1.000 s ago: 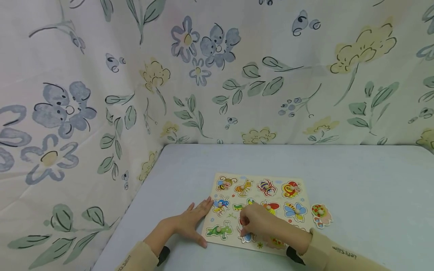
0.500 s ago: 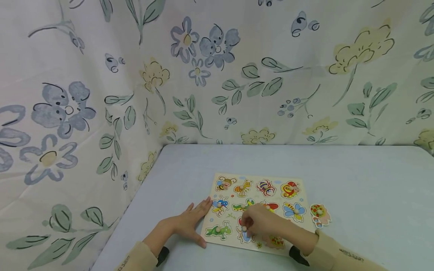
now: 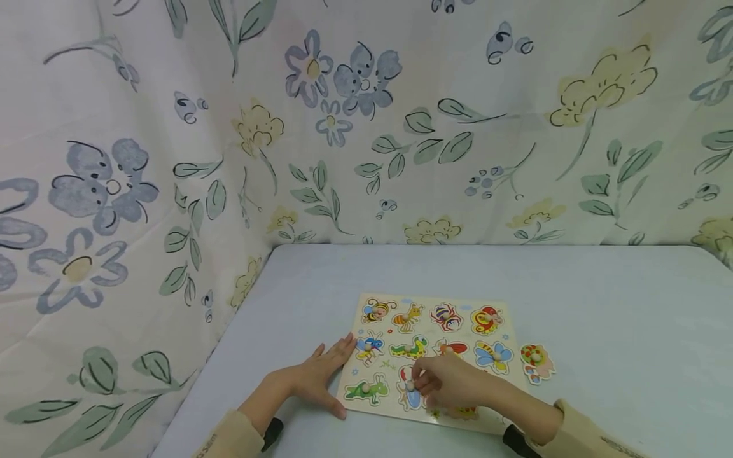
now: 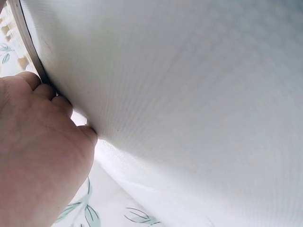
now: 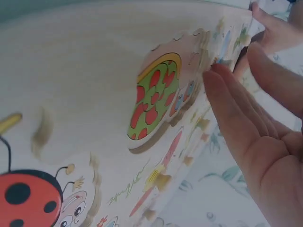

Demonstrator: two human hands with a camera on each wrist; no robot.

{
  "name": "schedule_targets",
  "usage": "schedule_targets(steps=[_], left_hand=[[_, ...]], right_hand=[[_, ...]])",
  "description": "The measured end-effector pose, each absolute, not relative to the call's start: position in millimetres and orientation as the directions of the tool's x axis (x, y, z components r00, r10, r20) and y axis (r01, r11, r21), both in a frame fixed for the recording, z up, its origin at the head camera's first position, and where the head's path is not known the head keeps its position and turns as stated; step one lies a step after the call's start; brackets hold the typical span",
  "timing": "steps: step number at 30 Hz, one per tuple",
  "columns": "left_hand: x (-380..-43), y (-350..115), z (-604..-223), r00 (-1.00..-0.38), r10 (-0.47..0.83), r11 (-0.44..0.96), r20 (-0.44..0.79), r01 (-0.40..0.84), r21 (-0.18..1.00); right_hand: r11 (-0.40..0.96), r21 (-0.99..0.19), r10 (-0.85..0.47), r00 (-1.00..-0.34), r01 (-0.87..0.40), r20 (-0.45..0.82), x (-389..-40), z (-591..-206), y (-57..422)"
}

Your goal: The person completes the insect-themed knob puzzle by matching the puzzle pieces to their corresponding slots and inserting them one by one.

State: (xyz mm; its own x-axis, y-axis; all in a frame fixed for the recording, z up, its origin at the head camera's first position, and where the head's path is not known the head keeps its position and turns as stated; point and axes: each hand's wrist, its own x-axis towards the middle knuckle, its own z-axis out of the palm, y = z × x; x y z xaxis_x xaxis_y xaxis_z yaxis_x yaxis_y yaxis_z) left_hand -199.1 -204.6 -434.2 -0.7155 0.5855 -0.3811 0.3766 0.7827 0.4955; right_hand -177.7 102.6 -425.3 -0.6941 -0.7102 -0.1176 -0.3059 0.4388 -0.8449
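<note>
A pale wooden peg puzzle board (image 3: 392, 375) with insect pictures lies on the table. My left hand (image 3: 315, 381) rests flat with spread fingers at its left edge; in the left wrist view, the left hand's fingertips touch the edge. Over the bottom row is my right hand (image 3: 455, 381), its fingertips beside the knob of a blue-winged insect piece (image 3: 410, 391). In the right wrist view, its thumb and fingers stand apart and hold nothing. A snail picture (image 5: 156, 99) shows in a recess of the board below that hand. Right of the board lies a loose snail piece (image 3: 537, 364).
Several knobbed pieces sit on the board, among them a green grasshopper (image 3: 366, 389), a caterpillar (image 3: 409, 347) and a spider (image 3: 446, 316). A ladybug picture (image 5: 28, 198) shows near the right wrist. Behind the white table (image 3: 618, 318) hangs a floral curtain (image 3: 366, 152).
My right hand has let go of the blue-winged insect piece's knob and shifted right, uncovering the caterpillar and more of that piece. The left hand stays at the board's edge.
</note>
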Motion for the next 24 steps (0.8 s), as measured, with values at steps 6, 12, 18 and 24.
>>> schedule_targets(steps=[6, 12, 18, 24], left_hand=[[-199.1, -204.8, -435.5, -0.715, 0.581, 0.787, -0.390, 0.370, 0.494], [-198.9, -204.4, -433.5, -0.720, 0.580, 0.789, -0.380, 0.380, 0.484], [-200.1, -204.5, -434.6, -0.722, 0.580, 0.789, -0.378, 0.382, 0.481], [-201.1, -205.7, -437.2, -0.725, 0.573, 0.795, -0.383, 0.379, 0.473]], right_hand=[[0.381, -0.881, -0.730, -0.676, -0.280, -0.101, -177.0, -422.1, 118.4], [0.335, -0.881, -0.697, -0.717, -0.334, 0.006, -180.4, -414.4, 147.1], [0.355, -0.870, -0.650, -0.759, -0.343, 0.034, -183.9, -414.9, 174.1], [0.416, -0.856, -0.587, -0.810, -0.308, 0.006, -183.3, -416.1, 198.0]])
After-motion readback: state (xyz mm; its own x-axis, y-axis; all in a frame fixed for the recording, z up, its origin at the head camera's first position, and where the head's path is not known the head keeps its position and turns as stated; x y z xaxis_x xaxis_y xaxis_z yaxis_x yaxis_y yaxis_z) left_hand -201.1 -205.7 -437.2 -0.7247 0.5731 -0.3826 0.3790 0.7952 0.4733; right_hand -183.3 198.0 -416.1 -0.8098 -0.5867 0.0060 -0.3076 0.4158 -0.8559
